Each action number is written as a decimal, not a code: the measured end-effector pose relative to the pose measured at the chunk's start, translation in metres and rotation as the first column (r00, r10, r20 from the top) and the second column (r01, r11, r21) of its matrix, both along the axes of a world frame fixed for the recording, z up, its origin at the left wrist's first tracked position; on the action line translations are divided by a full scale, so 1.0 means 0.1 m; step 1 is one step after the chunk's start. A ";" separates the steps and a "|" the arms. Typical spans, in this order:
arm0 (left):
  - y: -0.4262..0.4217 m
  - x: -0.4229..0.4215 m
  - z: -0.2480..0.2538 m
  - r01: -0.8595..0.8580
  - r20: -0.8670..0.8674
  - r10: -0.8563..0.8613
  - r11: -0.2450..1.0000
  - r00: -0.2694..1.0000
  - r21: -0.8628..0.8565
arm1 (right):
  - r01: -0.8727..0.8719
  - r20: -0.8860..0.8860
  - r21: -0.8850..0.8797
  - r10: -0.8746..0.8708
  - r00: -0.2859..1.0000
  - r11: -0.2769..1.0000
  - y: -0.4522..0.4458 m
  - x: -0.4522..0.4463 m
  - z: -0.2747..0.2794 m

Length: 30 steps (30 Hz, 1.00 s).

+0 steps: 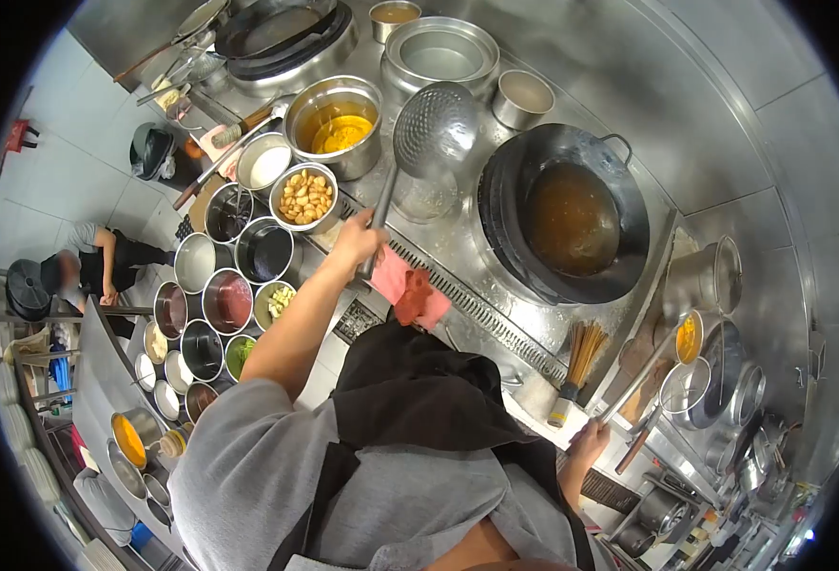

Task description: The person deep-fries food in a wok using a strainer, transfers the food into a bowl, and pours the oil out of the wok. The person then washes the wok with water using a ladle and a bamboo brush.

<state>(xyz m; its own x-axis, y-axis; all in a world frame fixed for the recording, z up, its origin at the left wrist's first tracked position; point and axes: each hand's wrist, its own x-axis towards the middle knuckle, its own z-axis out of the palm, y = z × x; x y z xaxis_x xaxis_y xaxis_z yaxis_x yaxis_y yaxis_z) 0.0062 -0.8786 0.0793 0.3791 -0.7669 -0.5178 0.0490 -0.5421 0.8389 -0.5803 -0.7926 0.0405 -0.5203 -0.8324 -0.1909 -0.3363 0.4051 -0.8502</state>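
My left hand (359,242) is closed round the dark handle of a perforated skimmer (436,130), whose round head is above the steel stove top. My right hand (588,443) is wrapped round the long handle of a ladle (689,337) with orange-yellow stuff in its bowl, off to the right. Between the two, a black wok (635,224) with brown liquid sits on a burner. A pink and red cloth (413,291) lies at the stove's front edge, near my left hand. The steel pot of yellow liquid (341,133) stands beyond my left hand.
Several pots of ingredients (267,251) crowd the left side. A bamboo brush (579,366) leans at the front edge, right of centre. Pans and a strainer (685,384) are at the right. Another person (106,262) is at the far left.
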 end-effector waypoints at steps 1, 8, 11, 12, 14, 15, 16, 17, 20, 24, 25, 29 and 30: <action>0.10 0.04 -0.04 0.002 -0.011 -0.002 1.000 1.000 0.011 | -0.037 -0.121 -0.001 0.037 0.992 0.999 -0.14 0.13 0.10; 0.60 0.40 -1.01 -0.094 -0.832 0.070 0.995 0.550 0.021 | -0.141 0.198 -0.193 0.179 0.964 0.971 -1.09 1.15 0.84; 0.70 0.56 -1.21 -0.019 -0.745 0.104 0.992 0.659 0.122 | -0.275 0.274 -0.239 0.337 0.901 0.931 -1.43 1.68 0.99; 0.70 0.59 -1.16 -0.018 -0.745 0.103 0.992 0.659 0.121 | -0.275 0.273 -0.239 0.336 0.901 0.931 -1.50 1.92 1.08; 0.69 0.60 -0.96 0.077 -0.524 -0.022 0.994 0.852 0.084 | -0.353 0.344 -0.200 0.402 0.848 0.914 -1.65 2.46 1.29; 0.71 0.63 -0.97 0.090 -0.463 -0.049 0.994 0.885 0.065 | -0.411 0.374 -0.180 0.448 0.812 0.894 -1.74 2.64 1.34; 0.70 0.64 -0.98 0.161 -0.174 -0.154 0.987 0.973 0.029 | -0.466 0.404 -0.159 0.488 0.773 0.870 -1.83 2.80 1.36; 0.71 0.66 -0.98 0.248 0.104 -0.257 0.964 0.961 0.094 | -0.500 0.426 -0.166 0.519 0.741 0.850 -1.92 2.93 1.30; 0.65 0.46 -0.82 0.289 0.568 -0.217 0.956 0.794 -0.039 | -0.578 0.522 -0.119 0.546 0.656 0.808 -2.02 3.33 1.26; 0.42 -0.24 -0.96 0.359 0.595 -0.288 0.933 0.750 -0.001 | -0.679 0.520 -0.045 0.598 0.610 0.733 -2.23 3.66 1.02; 0.37 -0.39 -1.03 0.399 0.615 -0.360 0.913 0.702 0.079 | -0.704 0.509 -0.021 0.614 0.603 0.710 -2.29 3.76 1.04; 0.21 -0.55 -1.47 0.464 0.541 -0.401 0.886 0.740 0.022 | -0.680 0.424 -0.064 0.637 0.644 0.731 -2.60 3.84 1.05; 0.21 -0.62 -1.40 0.502 0.540 -0.427 0.865 0.725 0.011 | -0.641 0.426 -0.060 0.600 0.677 0.765 -2.66 3.74 1.11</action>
<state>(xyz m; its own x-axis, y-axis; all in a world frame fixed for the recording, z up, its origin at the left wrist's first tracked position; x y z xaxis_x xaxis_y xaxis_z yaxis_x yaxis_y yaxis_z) -0.0553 -0.8575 -0.0608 0.1342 -0.9617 -0.2389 -0.6323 -0.2687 0.7266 -0.2065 -1.0587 0.1512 0.2503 -0.9051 -0.3437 -0.1795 0.3055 -0.9351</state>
